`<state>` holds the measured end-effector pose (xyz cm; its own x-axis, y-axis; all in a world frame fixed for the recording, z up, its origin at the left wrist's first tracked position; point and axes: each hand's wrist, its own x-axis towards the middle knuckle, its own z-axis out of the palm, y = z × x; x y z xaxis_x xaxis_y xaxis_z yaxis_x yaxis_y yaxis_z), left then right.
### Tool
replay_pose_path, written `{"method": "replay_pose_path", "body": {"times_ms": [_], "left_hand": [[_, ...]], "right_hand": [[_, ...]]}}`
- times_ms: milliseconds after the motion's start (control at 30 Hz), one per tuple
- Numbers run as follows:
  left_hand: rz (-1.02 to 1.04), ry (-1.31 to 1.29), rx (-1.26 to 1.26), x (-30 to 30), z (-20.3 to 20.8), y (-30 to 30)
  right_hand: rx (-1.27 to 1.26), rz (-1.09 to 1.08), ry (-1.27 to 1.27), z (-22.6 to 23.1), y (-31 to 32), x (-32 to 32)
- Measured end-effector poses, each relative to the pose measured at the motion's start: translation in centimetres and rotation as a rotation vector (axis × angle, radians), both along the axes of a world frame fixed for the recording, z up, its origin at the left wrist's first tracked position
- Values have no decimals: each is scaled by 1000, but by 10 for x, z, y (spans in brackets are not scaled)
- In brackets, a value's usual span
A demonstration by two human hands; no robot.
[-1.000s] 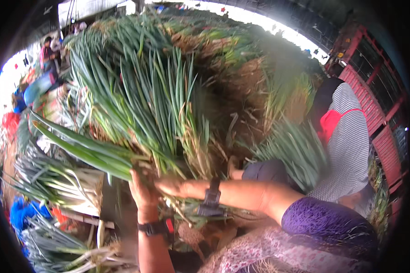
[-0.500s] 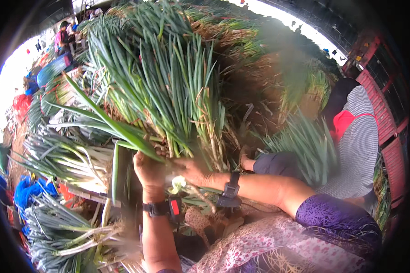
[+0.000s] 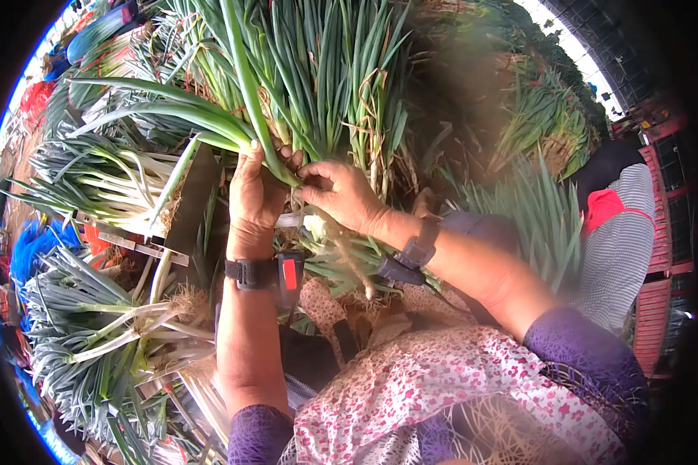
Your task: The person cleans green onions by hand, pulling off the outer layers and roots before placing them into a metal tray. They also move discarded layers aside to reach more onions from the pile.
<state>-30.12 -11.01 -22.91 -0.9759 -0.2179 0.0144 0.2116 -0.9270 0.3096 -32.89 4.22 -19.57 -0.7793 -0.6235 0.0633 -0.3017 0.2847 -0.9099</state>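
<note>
A big bunch of green onions (image 3: 318, 85) stands up in front of me, its long green leaves fanning upward and its white stalks and roots (image 3: 341, 248) hanging low. My left hand (image 3: 256, 194) grips the bunch at its waist, fingers wrapped around one thick leaf. My right hand (image 3: 341, 194) pinches a stalk in the same bunch, right beside the left. Both wrists carry dark bands with small devices.
More bundles of green onions (image 3: 101, 178) lie stacked at the left on a crate edge (image 3: 132, 244). Another heap (image 3: 551, 116) rises at the back right. A seated person in a striped top (image 3: 628, 225) is at the right, by red crates (image 3: 659, 302).
The view has tilted down and closer. Both hands have come together on the bunch's waist, and my right hand now picks at a stalk.
</note>
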Motion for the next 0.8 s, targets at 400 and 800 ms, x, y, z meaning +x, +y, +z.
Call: {"method": "replay_pose_path", "body": {"times_ms": [400, 800], "left_hand": [[294, -96, -120, -4, -1, 4], [308, 9, -50, -1, 3, -17]], "right_hand": [[150, 155, 693, -11, 9, -4], [1073, 1132, 79, -91, 189, 32]]}}
